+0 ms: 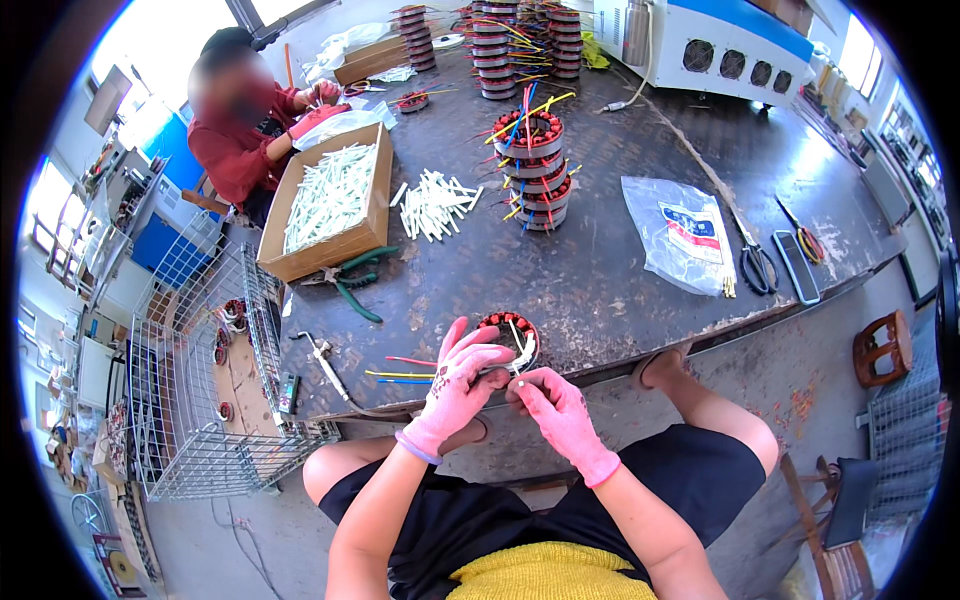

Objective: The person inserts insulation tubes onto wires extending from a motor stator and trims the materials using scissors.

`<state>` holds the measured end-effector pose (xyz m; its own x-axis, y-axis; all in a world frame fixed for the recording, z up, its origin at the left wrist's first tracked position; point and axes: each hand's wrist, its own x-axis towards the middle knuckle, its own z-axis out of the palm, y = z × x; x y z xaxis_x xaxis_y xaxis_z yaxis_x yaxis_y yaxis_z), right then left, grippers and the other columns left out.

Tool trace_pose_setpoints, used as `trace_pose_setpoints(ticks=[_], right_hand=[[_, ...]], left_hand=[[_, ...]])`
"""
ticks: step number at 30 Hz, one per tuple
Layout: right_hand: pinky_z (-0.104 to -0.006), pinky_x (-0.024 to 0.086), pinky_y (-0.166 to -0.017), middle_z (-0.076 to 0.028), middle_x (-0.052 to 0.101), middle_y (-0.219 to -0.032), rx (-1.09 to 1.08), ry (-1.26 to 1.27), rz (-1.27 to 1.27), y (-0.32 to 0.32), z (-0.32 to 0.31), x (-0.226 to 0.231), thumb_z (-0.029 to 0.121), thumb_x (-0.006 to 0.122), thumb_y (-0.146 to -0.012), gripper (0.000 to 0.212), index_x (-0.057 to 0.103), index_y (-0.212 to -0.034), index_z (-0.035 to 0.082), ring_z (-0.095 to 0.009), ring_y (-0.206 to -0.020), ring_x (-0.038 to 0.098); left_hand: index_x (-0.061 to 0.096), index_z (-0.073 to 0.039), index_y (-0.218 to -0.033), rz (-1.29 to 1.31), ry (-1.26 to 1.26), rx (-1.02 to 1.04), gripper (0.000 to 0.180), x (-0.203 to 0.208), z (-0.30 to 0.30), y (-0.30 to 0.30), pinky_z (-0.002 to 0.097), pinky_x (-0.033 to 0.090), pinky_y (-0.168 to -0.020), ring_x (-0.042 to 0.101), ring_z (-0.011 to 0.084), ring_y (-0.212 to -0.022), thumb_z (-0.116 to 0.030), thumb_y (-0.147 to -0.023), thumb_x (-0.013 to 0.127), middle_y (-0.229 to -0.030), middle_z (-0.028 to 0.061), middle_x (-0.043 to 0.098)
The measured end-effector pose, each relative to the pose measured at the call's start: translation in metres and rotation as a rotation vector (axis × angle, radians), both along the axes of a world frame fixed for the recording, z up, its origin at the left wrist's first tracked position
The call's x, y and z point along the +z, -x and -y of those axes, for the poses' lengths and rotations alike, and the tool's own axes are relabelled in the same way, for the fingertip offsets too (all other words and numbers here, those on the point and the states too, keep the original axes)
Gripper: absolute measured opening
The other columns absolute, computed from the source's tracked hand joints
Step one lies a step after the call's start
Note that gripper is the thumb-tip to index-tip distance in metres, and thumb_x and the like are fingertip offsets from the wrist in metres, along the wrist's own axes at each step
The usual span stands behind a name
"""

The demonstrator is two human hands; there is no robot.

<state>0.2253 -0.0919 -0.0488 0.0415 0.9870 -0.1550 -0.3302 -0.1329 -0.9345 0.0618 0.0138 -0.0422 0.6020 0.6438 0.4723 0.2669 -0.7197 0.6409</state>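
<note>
At the near table edge, a ring-shaped motor stator [529,342] with red windings rests tilted against my left hand [464,378]. That hand, in a pink glove with dark fingertips, grips the stator's near left side. Red, yellow and blue lead wires [405,377] stick out to the left behind it. White sleeving [524,354] shows inside the ring. My right hand [561,411], also in a pink glove, has thumb and forefinger pinched together at the ring's near edge. A tiny pale tip shows at that pinch, too small to name.
White tubes fill a cardboard box [377,218]; a pile of loose tubes [437,205] lies beside it. Green-handled pliers [358,280], a soldering iron [326,362], stacked stators [531,170], a plastic bag [680,238], scissors [757,265] and a phone [796,266] are around. A co-worker [245,130] sits far left.
</note>
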Motion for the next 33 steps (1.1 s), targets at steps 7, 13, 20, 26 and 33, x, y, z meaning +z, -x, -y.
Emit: trace_pose_setpoints(ticks=[7, 13, 20, 26, 33], right_hand=[[-0.0266, 0.051, -0.078, -0.002, 0.069, -0.096, -0.043, -0.069, 0.061, 0.004, -0.001, 0.001, 0.02, 0.056, -0.103, 0.02, 0.062, -0.109, 0.001, -0.009, -0.087, 0.064], [-0.0266, 0.052, -0.077, -0.003, 0.069, -0.095, -0.06, -0.074, 0.114, 0.006, -0.001, 0.006, 0.021, 0.056, -0.103, 0.022, 0.062, -0.109, 0.0, -0.009, -0.084, 0.064], [-0.0248, 0.05, -0.07, -0.002, 0.068, -0.091, -0.103, -0.07, 0.086, 0.008, -0.001, 0.007, 0.021, 0.058, -0.103, 0.02, 0.063, -0.104, 0.001, -0.008, -0.08, 0.063], [-0.0223, 0.044, -0.056, 0.0, 0.064, -0.072, -0.118, 0.158, 0.26, 0.006, -0.015, 0.01, 0.026, 0.062, -0.099, 0.025, 0.066, -0.088, 0.004, -0.005, -0.061, 0.056], [-0.0266, 0.042, -0.052, 0.0, 0.06, -0.066, -0.226, 0.057, 0.514, 0.005, -0.017, 0.028, 0.018, 0.069, -0.092, 0.018, 0.066, -0.085, 0.003, -0.007, -0.055, 0.053]], left_hand=[[0.068, -0.011, -0.104, 0.014, -0.015, -0.003, 0.03, -0.003, 0.0, 0.001, 0.0537, 0.025, -0.119, 0.059, 0.0275, -0.124, 0.0, -0.076, 0.073, -0.106, 0.0009, 0.072], [0.067, -0.011, -0.104, 0.015, -0.064, 0.004, 0.03, -0.004, -0.001, 0.0, 0.0544, 0.029, -0.117, 0.061, 0.0273, -0.122, -0.003, -0.076, 0.074, -0.105, 0.0, 0.072], [0.069, -0.011, -0.101, 0.012, -0.055, 0.013, 0.027, -0.002, 0.0, -0.002, 0.0541, 0.029, -0.118, 0.062, 0.0266, -0.121, -0.002, -0.075, 0.074, -0.103, 0.0003, 0.073], [0.07, -0.011, -0.101, 0.033, -0.049, -0.019, 0.026, -0.001, 0.0, -0.002, 0.0534, 0.029, -0.118, 0.062, 0.0263, -0.12, -0.002, -0.076, 0.074, -0.102, 0.0016, 0.073], [0.069, -0.012, -0.103, 0.077, 0.004, -0.027, 0.027, 0.0, 0.002, 0.002, 0.0519, 0.03, -0.117, 0.063, 0.0259, -0.118, -0.002, -0.078, 0.074, -0.102, 0.0032, 0.073]])
